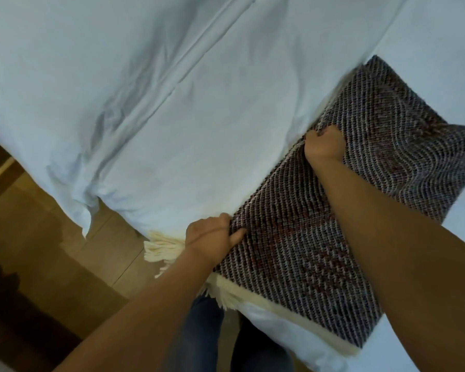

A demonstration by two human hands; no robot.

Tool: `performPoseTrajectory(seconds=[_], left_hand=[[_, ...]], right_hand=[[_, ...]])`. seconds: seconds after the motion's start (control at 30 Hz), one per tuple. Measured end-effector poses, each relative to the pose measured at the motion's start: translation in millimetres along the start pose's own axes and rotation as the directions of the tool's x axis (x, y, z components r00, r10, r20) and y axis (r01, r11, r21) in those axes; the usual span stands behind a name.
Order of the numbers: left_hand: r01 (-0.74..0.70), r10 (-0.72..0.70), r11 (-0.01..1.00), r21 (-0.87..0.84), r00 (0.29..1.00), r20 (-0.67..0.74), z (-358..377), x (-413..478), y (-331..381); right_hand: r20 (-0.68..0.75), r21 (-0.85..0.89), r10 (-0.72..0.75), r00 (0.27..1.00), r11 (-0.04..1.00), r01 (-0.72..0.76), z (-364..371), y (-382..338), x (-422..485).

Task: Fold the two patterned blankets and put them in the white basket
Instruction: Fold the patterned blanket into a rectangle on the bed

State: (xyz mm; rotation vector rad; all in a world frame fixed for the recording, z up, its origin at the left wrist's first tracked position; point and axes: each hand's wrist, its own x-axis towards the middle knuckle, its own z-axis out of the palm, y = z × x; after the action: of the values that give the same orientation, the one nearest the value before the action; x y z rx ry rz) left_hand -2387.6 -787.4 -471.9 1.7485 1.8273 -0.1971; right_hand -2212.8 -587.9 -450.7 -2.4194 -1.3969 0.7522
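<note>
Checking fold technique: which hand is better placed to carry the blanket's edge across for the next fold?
Probably the right hand: it grips mid-edge of the dark woven patterned blanket; the left hand sits at the cream-fringed corner.

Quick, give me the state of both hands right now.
Left hand: closed, gripping the patterned blanket at its near edge.
Right hand: closed, gripping the same blanket's edge farther along.

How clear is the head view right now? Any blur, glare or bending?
Head view: dim, bluish light, no glare; soft motion blur on the blanket and both hands, left hand, right hand; wide-angle lens tilts and bends the bed edge.
</note>
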Motion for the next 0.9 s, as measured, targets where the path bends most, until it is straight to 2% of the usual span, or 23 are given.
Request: performPoseTrajectory(seconds=[0.2, 0.3, 0.4, 0.6, 0.73, 0.77, 0.87, 0.9], left_hand=[[0.030, -0.034, 0.987, -0.158, 0.999, -0.022, -29.6, 40.2, 55.4], [0.026, -0.040, 0.940, -0.342, 0.999, -0.036, -47.5, 70.1, 95.1], [0.008, -0.035, 0.909, -0.417, 0.998, -0.058, -66.2, 109.3, 132.9], [0.013, -0.052, 0.912, -0.411, 0.995, -0.084, -96.9, 197.2, 191.0], [-0.045, -0.007, 0.878, -0.477, 0.994, -0.106, -114.4, 249.6, 220.2], [-0.066, 0.007, 0.871, -0.487, 0.993, -0.122, -118.4, 262.1, 227.3], [-0.154, 0.063, 0.877, -0.456, 0.976, -0.208, -128.6, 289.6, 245.7], [-0.189, 0.075, 0.876, -0.444, 0.962, -0.262, -131.0, 297.9, 251.5]], right_hand=[[0.114, 0.112, 0.007, 0.993, 0.993, -0.019, -21.5, 3.9, 19.0], [0.146, 0.084, -0.088, 0.985, 0.994, 0.076, -46.8, 11.1, 40.7], [0.168, 0.037, -0.192, 0.967, 0.981, 0.189, -69.4, 20.6, 70.7], [0.183, -0.069, -0.261, 0.948, 0.958, 0.277, -96.0, 45.0, 135.5], [0.044, -0.227, -0.269, 0.962, 0.935, 0.272, -109.8, 65.9, 166.6], [0.055, -0.244, -0.254, 0.966, 0.934, 0.260, -111.8, 70.6, 173.1], [0.265, -0.219, -0.241, 0.934, 0.928, 0.302, -113.0, 80.5, 186.3], [0.269, -0.201, -0.262, 0.927, 0.926, 0.320, -114.7, 80.3, 192.5]])
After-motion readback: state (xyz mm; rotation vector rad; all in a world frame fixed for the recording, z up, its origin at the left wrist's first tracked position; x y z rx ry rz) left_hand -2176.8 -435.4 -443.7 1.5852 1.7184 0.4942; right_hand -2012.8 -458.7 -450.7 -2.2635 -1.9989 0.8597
